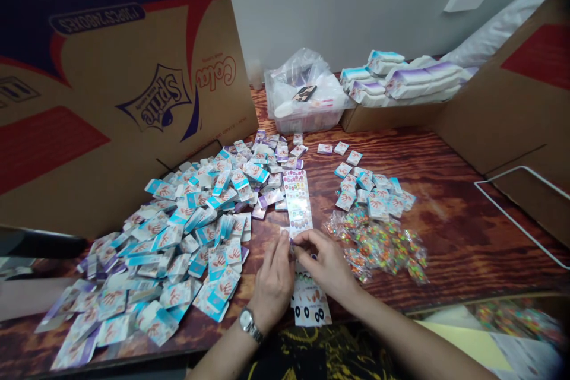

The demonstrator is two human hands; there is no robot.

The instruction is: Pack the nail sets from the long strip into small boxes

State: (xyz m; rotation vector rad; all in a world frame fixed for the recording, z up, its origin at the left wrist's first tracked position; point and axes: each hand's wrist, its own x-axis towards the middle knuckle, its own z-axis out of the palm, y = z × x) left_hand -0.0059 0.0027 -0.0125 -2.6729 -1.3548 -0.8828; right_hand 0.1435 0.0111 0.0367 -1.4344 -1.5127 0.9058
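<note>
Near bench point(445, 219) centre, over printed strip point(298, 199): right hand point(327, 264) grip narrow, contents hidden; left hand point(275, 279) grip, can't tell. Small cartons point(169, 238) left.

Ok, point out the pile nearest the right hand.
The pile of clear bags with orange and green bits, just beside the right hand; the smaller box pile lies farther back, the larger box pile across on the left.
</note>
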